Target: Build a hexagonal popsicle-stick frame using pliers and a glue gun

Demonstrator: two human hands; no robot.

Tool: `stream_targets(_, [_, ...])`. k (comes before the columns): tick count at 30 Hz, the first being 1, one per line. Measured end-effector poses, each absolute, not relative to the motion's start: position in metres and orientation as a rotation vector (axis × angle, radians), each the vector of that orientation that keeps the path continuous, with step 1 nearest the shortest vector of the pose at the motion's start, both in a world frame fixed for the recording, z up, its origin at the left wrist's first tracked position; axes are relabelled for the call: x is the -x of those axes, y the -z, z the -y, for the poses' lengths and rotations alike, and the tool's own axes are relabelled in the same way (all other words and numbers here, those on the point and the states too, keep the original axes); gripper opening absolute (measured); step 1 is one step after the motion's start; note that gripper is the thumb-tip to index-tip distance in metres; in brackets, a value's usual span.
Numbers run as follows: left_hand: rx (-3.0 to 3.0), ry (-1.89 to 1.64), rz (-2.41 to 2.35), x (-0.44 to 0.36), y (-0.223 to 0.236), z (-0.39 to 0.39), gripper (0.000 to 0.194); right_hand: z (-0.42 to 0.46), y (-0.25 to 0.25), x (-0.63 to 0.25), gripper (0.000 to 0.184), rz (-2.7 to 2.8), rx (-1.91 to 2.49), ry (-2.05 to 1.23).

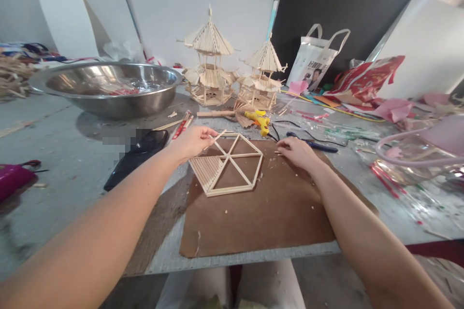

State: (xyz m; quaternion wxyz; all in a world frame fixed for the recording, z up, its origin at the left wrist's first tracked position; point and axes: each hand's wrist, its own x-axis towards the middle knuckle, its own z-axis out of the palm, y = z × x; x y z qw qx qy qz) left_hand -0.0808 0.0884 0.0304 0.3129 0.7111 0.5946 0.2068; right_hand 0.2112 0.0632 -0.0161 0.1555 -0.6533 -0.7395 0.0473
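“Running from the hexagonal frame of pale wooden sticks (228, 155) to the near edge of the flat brown board (261, 222), what is there?”

“Brown surface dotted with pale crumbs, widest toward the near right corner. The frame lies in the board's far left part, one corner close by the left edge, its far side reaching about to the far edge. Just past that, on the grey bench (65, 140), lies a yellow glue gun (259, 117), so room is tighter there.”

“And the hands?”

“The left hand (195, 142) is at the frame's far left, thumb and fingers pinching a short, slender pale stick (220, 133). The right hand (297, 152) is over the board's far right part, fingers curled narrow, a pale stub (278, 152) by their tips; whether it is gripped, I cannot tell.”

“What is hard to see?”

“The left hand covers the frame's far left corner. The right forearm hides part of the board's right edge, and the right hand hides one end of a slim dark blue tool (321, 147). A glossy black object (136, 159) left of the board is partly pixelated and behind the left forearm.”

“Which way does the frame point?”

“It lies flat, its long axis running left to right, roughly along the near edge, a corner at each end. Its near left wedge is filled with sticks side by side. The pinched stick slants toward the far edge.”
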Motion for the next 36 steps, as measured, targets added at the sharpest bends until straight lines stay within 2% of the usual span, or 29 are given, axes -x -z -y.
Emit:
stream_targets(5, [-1.908,-0.664,-1.554,0.078,-0.031,-0.087,0.03,-0.057,0.012,-0.195,0.025,2.111,1.767,-0.177])
stream_targets(10, [-2.152,-0.592,-1.192,0.053,-0.028,-0.061,0.023,-0.042,0.008,-0.171,0.033,2.146,1.318,-0.21])
stream_targets(12, [-2.184,-0.568,-1.111,0.045,-0.025,-0.053,0.025,-0.036,0.007,-0.163,0.031,2.193,1.227,-0.251])
stream_targets(16, [-2.181,-0.546,-1.094,0.04,-0.018,-0.048,0.026,-0.031,0.007,-0.158,0.023,2.184,1.248,-0.315])
stream_targets(20, [-2.188,-0.521,-1.038,0.039,-0.014,-0.046,0.029,-0.03,0.007,-0.157,0.029,2.066,1.247,-0.377])
stream_targets(23, [-2.22,-0.498,-1.006,0.039,-0.015,-0.045,0.027,-0.03,0.006,-0.157,0.02,2.099,1.203,-0.473])
stream_targets(25, [-2.251,-0.526,-1.025,0.042,-0.017,-0.049,0.027,-0.031,0.004,-0.159,0.021,2.078,1.241,-0.479])
stream_targets(30, [-2.276,-0.744,-1.491,0.072,-0.025,-0.077,0.03,-0.043,0.003,-0.18,0.033,1.868,1.599,-0.258])
stream_targets(34, [-2.171,-0.687,-2.142,0.104,-0.027,-0.103,0.03,-0.056,0.009,-0.198,0.034,1.852,1.95,-0.078])
stream_targets(36, [-2.22,-0.598,-2.321,0.12,-0.025,-0.112,0.033,-0.059,0.012,-0.203,0.03,1.881,2.063,-0.077])
